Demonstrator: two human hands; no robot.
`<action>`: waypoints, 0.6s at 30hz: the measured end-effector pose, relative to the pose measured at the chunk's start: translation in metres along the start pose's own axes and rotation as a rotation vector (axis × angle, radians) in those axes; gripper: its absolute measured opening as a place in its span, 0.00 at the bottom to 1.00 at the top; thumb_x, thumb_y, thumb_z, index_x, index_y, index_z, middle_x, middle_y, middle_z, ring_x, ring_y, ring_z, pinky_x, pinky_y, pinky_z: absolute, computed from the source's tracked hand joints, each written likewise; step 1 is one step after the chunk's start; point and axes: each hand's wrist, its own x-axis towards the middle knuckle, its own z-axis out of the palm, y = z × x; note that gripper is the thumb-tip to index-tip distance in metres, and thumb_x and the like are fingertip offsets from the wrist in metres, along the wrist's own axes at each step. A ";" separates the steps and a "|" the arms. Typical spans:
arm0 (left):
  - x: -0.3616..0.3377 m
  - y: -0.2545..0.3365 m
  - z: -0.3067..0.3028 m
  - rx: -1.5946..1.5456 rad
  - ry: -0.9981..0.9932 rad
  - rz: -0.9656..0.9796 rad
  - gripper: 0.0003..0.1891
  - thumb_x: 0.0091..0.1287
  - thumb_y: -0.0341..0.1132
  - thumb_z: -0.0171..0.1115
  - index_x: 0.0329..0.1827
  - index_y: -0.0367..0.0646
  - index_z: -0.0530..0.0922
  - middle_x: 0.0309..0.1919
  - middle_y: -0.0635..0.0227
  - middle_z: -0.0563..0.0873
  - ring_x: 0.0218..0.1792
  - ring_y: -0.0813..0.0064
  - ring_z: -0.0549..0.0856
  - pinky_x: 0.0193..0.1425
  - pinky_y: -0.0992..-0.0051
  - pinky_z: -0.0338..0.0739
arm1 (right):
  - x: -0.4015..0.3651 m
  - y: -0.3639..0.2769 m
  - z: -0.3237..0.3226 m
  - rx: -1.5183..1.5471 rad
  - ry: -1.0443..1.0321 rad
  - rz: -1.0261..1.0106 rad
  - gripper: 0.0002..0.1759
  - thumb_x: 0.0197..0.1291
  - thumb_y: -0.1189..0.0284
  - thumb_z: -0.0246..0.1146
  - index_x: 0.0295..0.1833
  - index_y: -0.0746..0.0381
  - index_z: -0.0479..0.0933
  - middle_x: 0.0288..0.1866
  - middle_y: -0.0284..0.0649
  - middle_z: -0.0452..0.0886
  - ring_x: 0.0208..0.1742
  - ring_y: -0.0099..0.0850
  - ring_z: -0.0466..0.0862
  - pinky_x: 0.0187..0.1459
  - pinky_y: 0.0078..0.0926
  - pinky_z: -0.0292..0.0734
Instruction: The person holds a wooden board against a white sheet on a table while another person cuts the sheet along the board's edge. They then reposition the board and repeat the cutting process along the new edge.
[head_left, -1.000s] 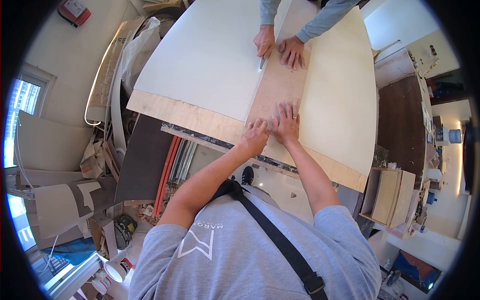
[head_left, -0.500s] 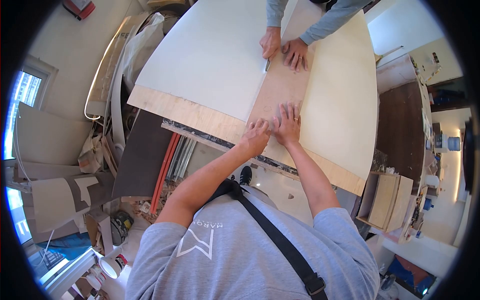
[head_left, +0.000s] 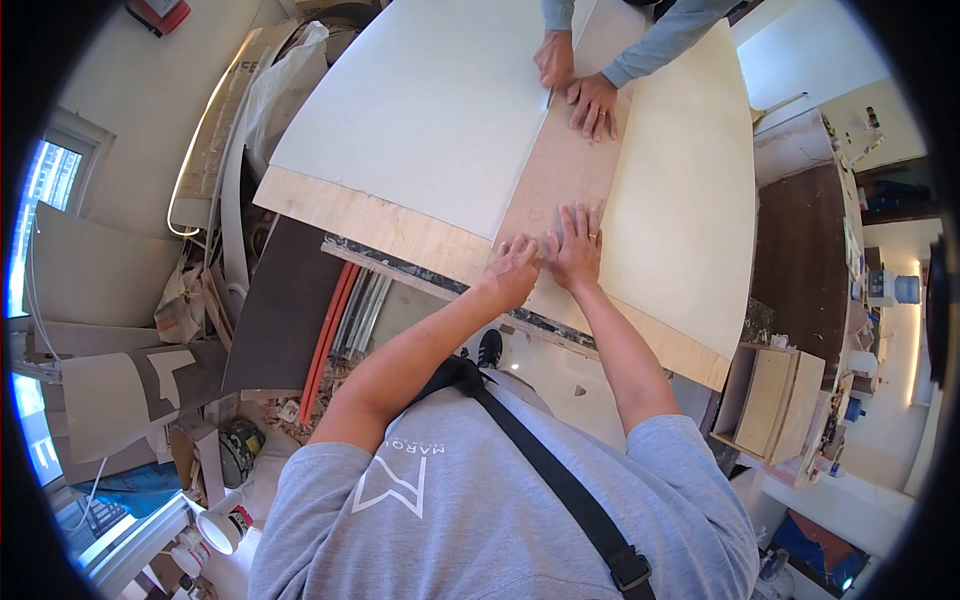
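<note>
A long brown board strip [head_left: 560,165] lies across a large white sheet [head_left: 400,110]. My left hand [head_left: 514,268] bends its fingers over the strip's near left edge, with the fingertips pressed down and the thumb toward my right hand. Flat on the strip, fingers spread, my right hand [head_left: 574,250] rests just beside it. At the far end, a co-worker's hand [head_left: 555,58] is closed on a slim tool against the strip's left edge; the tool is mostly hidden. Their other hand [head_left: 594,105] lies spread on the strip.
A pale wood panel [head_left: 370,215] shows beneath the sheet, on a dark-edged bench [head_left: 400,265]. Red pipes [head_left: 328,340] and metal tubes lean below at left. An open wooden box [head_left: 765,400] stands at right. Boards and bags crowd the left wall.
The co-worker's tool hand has moved up along the strip's left edge, away from me. Both my hands stay in place on the strip.
</note>
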 end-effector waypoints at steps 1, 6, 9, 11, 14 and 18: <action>0.000 0.000 0.001 0.005 -0.001 -0.001 0.26 0.59 0.35 0.72 0.61 0.39 0.77 0.67 0.51 0.70 0.72 0.49 0.66 0.71 0.47 0.68 | 0.000 0.000 -0.001 0.000 -0.002 0.001 0.34 0.69 0.52 0.55 0.78 0.50 0.64 0.83 0.44 0.56 0.84 0.49 0.50 0.78 0.58 0.48; 0.001 0.000 0.001 0.003 -0.006 -0.005 0.26 0.59 0.35 0.71 0.61 0.39 0.77 0.67 0.50 0.70 0.72 0.49 0.65 0.71 0.47 0.68 | 0.000 0.000 -0.001 0.000 -0.008 0.006 0.34 0.69 0.52 0.55 0.78 0.50 0.64 0.83 0.44 0.56 0.84 0.49 0.50 0.78 0.58 0.48; 0.001 0.000 0.000 0.001 0.001 0.001 0.26 0.59 0.35 0.71 0.61 0.39 0.76 0.67 0.50 0.70 0.72 0.49 0.65 0.71 0.48 0.68 | 0.001 0.001 0.000 0.004 -0.005 0.004 0.34 0.69 0.52 0.54 0.78 0.50 0.64 0.83 0.44 0.56 0.84 0.49 0.49 0.78 0.58 0.48; 0.001 0.000 0.000 -0.003 -0.005 -0.001 0.26 0.59 0.35 0.71 0.61 0.38 0.77 0.67 0.50 0.70 0.72 0.49 0.65 0.71 0.48 0.67 | 0.001 0.000 0.000 0.007 -0.003 0.003 0.34 0.69 0.52 0.54 0.78 0.50 0.64 0.83 0.44 0.56 0.84 0.49 0.49 0.78 0.58 0.48; 0.000 0.000 -0.002 -0.006 -0.012 -0.001 0.26 0.59 0.36 0.71 0.61 0.38 0.77 0.67 0.50 0.70 0.72 0.48 0.66 0.71 0.48 0.67 | 0.001 0.000 -0.001 -0.003 -0.006 0.001 0.34 0.69 0.52 0.54 0.78 0.50 0.64 0.83 0.44 0.56 0.84 0.49 0.50 0.78 0.58 0.49; 0.000 0.001 -0.003 0.009 -0.006 -0.001 0.26 0.60 0.36 0.71 0.61 0.38 0.77 0.67 0.49 0.70 0.72 0.48 0.66 0.72 0.49 0.67 | 0.000 0.000 0.000 -0.004 -0.003 -0.003 0.34 0.69 0.52 0.54 0.78 0.50 0.64 0.83 0.44 0.57 0.84 0.49 0.50 0.78 0.58 0.49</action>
